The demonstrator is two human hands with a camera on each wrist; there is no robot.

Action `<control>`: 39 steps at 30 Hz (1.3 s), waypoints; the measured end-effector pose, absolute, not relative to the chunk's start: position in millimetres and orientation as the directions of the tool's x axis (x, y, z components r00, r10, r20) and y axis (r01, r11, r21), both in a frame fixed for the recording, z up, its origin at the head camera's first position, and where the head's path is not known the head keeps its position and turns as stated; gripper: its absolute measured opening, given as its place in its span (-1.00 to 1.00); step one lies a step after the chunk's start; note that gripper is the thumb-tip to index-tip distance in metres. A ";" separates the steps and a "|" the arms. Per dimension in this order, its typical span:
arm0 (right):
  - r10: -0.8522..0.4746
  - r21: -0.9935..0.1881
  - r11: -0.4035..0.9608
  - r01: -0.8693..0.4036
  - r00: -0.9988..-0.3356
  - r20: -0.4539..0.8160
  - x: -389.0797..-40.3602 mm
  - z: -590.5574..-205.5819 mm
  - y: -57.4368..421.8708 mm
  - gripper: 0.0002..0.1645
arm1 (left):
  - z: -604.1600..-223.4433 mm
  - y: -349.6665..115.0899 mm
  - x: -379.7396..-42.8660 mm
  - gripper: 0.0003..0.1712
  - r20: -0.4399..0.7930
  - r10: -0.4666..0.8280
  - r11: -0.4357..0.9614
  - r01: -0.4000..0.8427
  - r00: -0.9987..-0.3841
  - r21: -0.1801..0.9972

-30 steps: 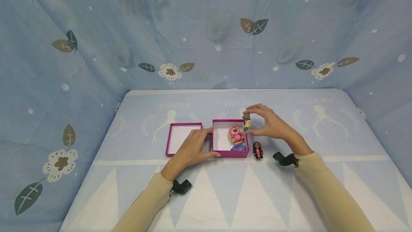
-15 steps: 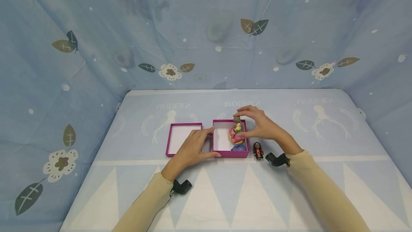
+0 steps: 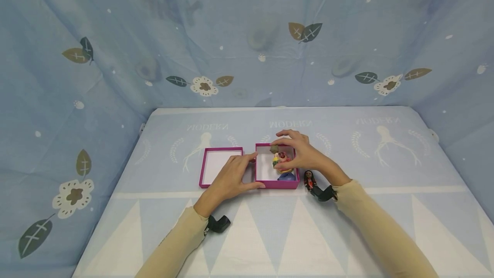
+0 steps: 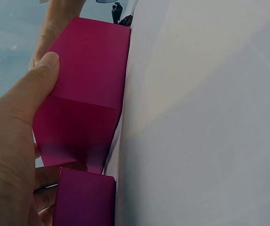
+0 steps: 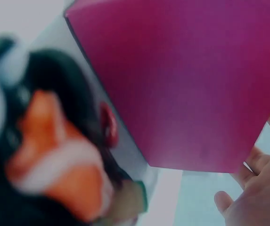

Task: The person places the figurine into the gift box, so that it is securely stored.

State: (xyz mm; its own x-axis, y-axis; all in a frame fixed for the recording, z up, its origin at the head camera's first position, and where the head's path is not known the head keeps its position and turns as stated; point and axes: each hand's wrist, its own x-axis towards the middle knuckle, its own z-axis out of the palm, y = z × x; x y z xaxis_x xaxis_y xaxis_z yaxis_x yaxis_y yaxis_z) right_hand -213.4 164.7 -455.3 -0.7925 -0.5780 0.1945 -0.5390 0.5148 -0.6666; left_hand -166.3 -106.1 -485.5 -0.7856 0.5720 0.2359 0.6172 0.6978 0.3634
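My left hand (image 3: 230,176) grips the left side of an open magenta box (image 3: 275,185), thumb against its front wall, as the left wrist view shows. Over the box's interior, my right hand (image 3: 305,154) pinches a small figurine (image 3: 275,149) with a grey-brown top and yellow-green body between thumb and fingers. Inside the box on the right lie a pink bear figurine (image 3: 283,156), partly covered by the held one, and a blue-purple figurine (image 3: 287,176). The right wrist view has the box's outer wall (image 5: 186,84) in front of the right hand (image 5: 262,193), hiding the held figurine.
A shallow magenta lid (image 3: 214,164), white inside, lies left of the box, partly behind the left hand. Right of the box is a dark-haired doll figurine (image 3: 308,178) in red and black, close to the black camera (image 3: 323,193) on the right wrist.
My right hand has carried the figurine leftward and slightly lower, from the box's right edge to over its interior. The left hand and the box have stayed in place.
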 end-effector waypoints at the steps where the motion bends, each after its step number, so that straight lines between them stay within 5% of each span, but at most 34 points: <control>1: -0.577 -0.667 0.517 -0.536 -0.794 0.191 -213.3 -456.1 163.9 -0.23 | -485.5 -105.9 -166.2 0.13 0.236 0.572 0.698 0.618 -0.785 0.362; 18: -0.560 -0.605 0.603 -0.520 -0.816 0.143 -213.6 -462.5 150.6 -0.22 | -486.7 -106.5 -166.2 0.12 0.233 0.574 0.695 0.617 -0.785 0.370; 39: -0.534 -0.394 0.742 -0.543 -0.833 0.142 -209.0 -459.7 136.9 -0.16 | -486.6 -107.4 -165.9 0.12 0.237 0.582 0.688 0.626 -0.778 0.367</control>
State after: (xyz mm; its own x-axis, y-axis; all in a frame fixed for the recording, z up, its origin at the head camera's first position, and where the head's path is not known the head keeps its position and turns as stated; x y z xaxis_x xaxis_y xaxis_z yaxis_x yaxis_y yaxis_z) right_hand -209.0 136.9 -459.7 -0.8334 -0.5340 0.1422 -0.5425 0.7418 -0.3942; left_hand -165.9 -107.4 -486.6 -0.7780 0.5818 0.2370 0.6262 0.6878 0.3671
